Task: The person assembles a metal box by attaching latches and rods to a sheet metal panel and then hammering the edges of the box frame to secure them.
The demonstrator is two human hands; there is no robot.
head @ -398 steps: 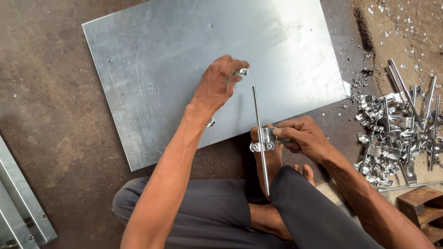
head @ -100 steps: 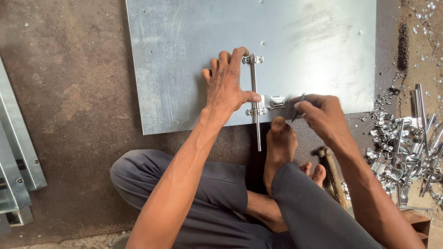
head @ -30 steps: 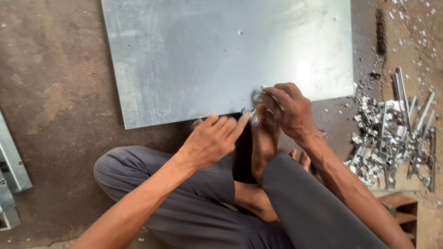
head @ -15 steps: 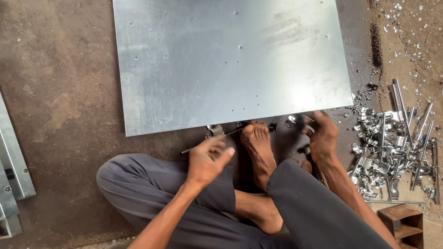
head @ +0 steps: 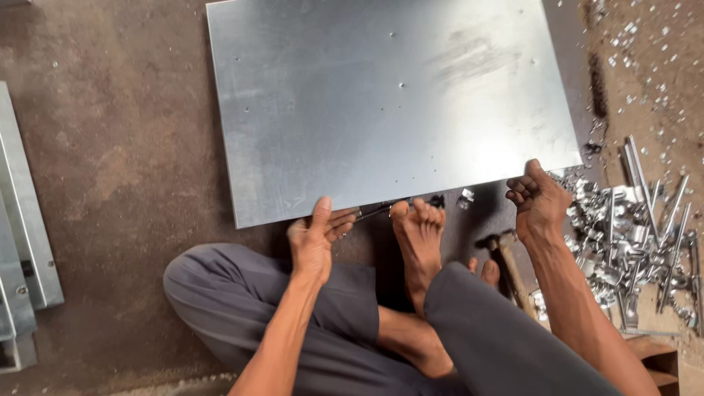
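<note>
A large galvanized metal sheet (head: 381, 110) lies flat on the brown floor in front of me. My left hand (head: 314, 238) grips its near edge, thumb on top and fingers underneath. A thin metal rod (head: 378, 211) runs from those fingers to the right along the edge. My right hand (head: 539, 199) has its fingers curled around the near edge by the sheet's right corner. My bare foot (head: 419, 238) rests between the two hands, toes touching the sheet's edge. A small shiny bracket (head: 464, 198) lies on the floor just below that edge.
A wooden-handled hammer (head: 507, 260) lies by my right forearm. A pile of shiny metal brackets and rods (head: 631, 235) is on the right, with metal scraps scattered beyond it. Long grey metal channels (head: 22, 242) lie at the left. A wooden block (head: 656, 359) sits at bottom right.
Both hands have left the rod and bracket by my foot. The left moved up to the sheet's near edge and the right moved out to its right corner.
</note>
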